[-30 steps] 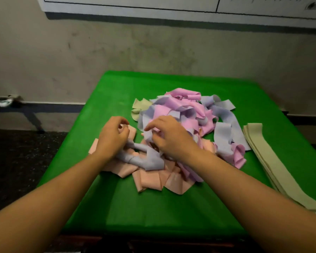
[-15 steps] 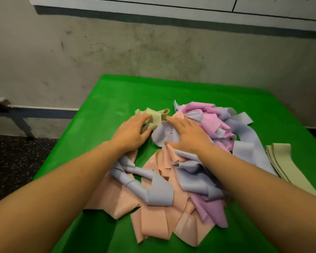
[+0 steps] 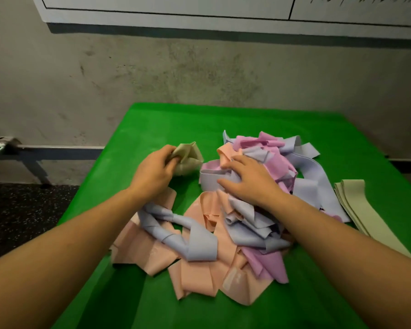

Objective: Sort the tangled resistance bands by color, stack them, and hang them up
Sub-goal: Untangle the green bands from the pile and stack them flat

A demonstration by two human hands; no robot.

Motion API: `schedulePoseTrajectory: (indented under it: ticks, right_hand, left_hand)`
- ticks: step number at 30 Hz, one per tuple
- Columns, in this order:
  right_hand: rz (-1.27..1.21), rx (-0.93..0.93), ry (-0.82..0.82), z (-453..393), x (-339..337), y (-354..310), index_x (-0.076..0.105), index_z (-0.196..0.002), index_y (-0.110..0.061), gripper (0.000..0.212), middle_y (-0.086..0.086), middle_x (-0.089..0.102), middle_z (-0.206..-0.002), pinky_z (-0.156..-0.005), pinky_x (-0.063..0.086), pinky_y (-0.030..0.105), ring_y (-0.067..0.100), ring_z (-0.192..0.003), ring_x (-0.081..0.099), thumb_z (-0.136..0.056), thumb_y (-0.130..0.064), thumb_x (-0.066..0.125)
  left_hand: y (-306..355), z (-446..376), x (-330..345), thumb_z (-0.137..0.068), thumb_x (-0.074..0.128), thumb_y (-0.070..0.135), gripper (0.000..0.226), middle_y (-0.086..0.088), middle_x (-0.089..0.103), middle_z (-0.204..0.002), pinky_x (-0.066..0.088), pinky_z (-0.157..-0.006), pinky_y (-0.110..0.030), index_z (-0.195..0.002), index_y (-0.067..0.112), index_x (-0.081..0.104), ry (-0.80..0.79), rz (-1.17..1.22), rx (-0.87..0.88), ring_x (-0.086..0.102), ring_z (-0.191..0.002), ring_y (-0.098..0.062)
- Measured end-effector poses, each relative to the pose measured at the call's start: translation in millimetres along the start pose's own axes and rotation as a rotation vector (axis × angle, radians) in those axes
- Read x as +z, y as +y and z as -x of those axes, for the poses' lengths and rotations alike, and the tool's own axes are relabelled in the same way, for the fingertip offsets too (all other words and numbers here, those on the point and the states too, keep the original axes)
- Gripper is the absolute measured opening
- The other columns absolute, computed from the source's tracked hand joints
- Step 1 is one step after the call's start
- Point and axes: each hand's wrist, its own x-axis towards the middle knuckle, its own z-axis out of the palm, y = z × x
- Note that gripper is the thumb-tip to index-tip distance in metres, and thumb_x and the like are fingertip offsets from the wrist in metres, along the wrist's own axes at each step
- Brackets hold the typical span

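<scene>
In the head view we see a desk (image 3: 223,119) with a bright green top, filling the middle and bottom of the frame. On it lies a big messy pile of bands (image 3: 242,222), all mixed up in the middle and a bit to the right. The pile has pink bands (image 3: 266,148) near its top, light purple bands (image 3: 311,172) on its right side and in the middle, and peach bands (image 3: 199,276) spread flat at its bottom edge, close to us

Our left hand (image 3: 154,172) is in the middle of the frame, a little left of the pile. Its fingers are curled round a scrunched pale green band (image 3: 190,157) and pinch it. This green band sits just left of the pile, apart from it, with green desk showing between them

Our right hand (image 3: 249,181) rests on top of the pile with its fingers stretched out flat. The fingertips press on a peach band and a light purple one. It does not grab anything. The two hands are apart, with a gap between them

At the right edge of the frame we see a neat stack of pale green bands (image 3: 356,205), lying flat and long on the desk, just beside the pile

Behind the desk is a gray wall (image 3: 152,67). At the left edge of the frame a gray rail (image 3: 45,150) runs along it
</scene>
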Motion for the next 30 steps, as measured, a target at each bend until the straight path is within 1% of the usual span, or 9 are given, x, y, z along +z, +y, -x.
schedulePoseTrajectory:
  ticks: [4,7,10,13,16,19,21,26,30]
  right_hand:
    - [-0.27,-0.086,0.132,20,-20,-35,0.06,-0.132,-0.022,0.039,-0.001,0.054,-0.141,-0.113,0.035,0.037,0.015,-0.13,0.045,-0.093,-0.025,0.062]
    - [-0.407,-0.092,0.225,47,-29,-55,0.057,-0.132,-0.019,0.044,-0.002,0.056,-0.135,-0.108,0.038,0.03,0.012,-0.124,0.048,-0.089,-0.021,0.056]
    - [-0.561,0.009,0.202,75,-38,-69,0.044,-0.143,-0.025,0.055,-0.004,0.046,-0.144,-0.11,0.04,0.037,0.014,-0.129,0.046,-0.09,-0.021,0.058]
    - [-0.778,0.03,0.15,105,-47,-84,0.034,-0.148,-0.031,0.063,-0.008,0.039,-0.149,-0.1,0.051,0.035,0.018,-0.124,0.052,-0.094,-0.018,0.063]
    - [-0.912,-0.013,0.131,137,-60,-97,0.041,-0.144,-0.035,0.059,-0.008,0.052,-0.139,-0.091,0.054,0.023,0.014,-0.113,0.061,-0.091,-0.027,0.067]
    - [-0.961,-0.017,0.133,169,-72,-101,0.061,-0.121,-0.032,0.037,-0.007,0.067,-0.115,-0.093,0.056,0.037,0.014,-0.107,0.064,-0.086,-0.026,0.071]
    - [-0.983,0.013,0.132,192,-79,-100,0.066,-0.107,-0.029,0.025,-0.004,0.068,-0.103,-0.089,0.057,0.041,0.017,-0.098,0.064,-0.084,-0.022,0.073]
    - [-1.165,0.112,0.11,251,-86,-99,0.052,-0.094,-0.016,0.029,0.006,0.065,-0.099,-0.075,0.053,0.026,0.014,-0.09,0.06,-0.077,-0.013,0.075]
    - [-1.327,0.219,0.257,286,-87,-95,0.042,-0.086,-0.017,0.033,0.012,0.054,-0.09,-0.08,0.046,0.035,0.019,-0.088,0.052,-0.074,-0.019,0.073]
  left_hand:
    - [27,18,-25,-0.098,0.056,0.01,0.014,0.001,0.065,-0.088,0.044,-0.07,-0.032,-0.098,0.023,0.061,0.076,0.161,0.004,0.057,-0.079,-0.013]
    - [56,42,-44,-0.098,0.054,0.004,0.023,0.005,0.063,-0.084,0.042,-0.069,-0.02,-0.095,0.026,0.058,0.078,0.264,0.029,0.053,-0.074,-0.001]
    - [88,68,-60,-0.099,0.052,0.0,0.029,0.01,0.063,-0.084,0.042,-0.067,-0.012,-0.093,0.029,0.058,0.097,0.355,0.025,0.052,-0.072,0.01]
    - [119,97,-71,-0.1,0.05,0.001,0.03,0.009,0.065,-0.083,0.046,-0.071,-0.016,-0.095,0.029,0.059,0.073,0.473,-0.009,0.054,-0.073,0.007]
    - [149,127,-74,-0.101,0.048,0.001,0.026,0.017,0.068,-0.082,0.05,-0.073,-0.02,-0.101,0.024,0.061,-0.002,0.601,-0.055,0.058,-0.077,0.0]
    - [172,155,-71,-0.101,0.046,-0.001,0.026,0.015,0.07,-0.082,0.052,-0.07,-0.02,-0.102,0.019,0.062,-0.018,0.714,-0.107,0.06,-0.077,-0.002]
    - [181,172,-66,-0.101,0.048,0.002,0.023,0.01,0.07,-0.083,0.054,-0.072,-0.023,-0.101,0.018,0.064,-0.034,0.746,-0.169,0.061,-0.079,-0.005]
    - [199,214,-47,-0.101,0.05,0.007,0.019,-0.002,0.071,-0.093,0.054,-0.083,-0.043,-0.102,0.017,0.067,-0.089,0.77,-0.305,0.062,-0.088,-0.017]
    - [222,240,-34,-0.1,0.052,0.007,0.017,0.001,0.069,-0.086,0.055,-0.068,-0.033,-0.096,0.016,0.066,-0.096,0.879,-0.443,0.06,-0.081,-0.015]
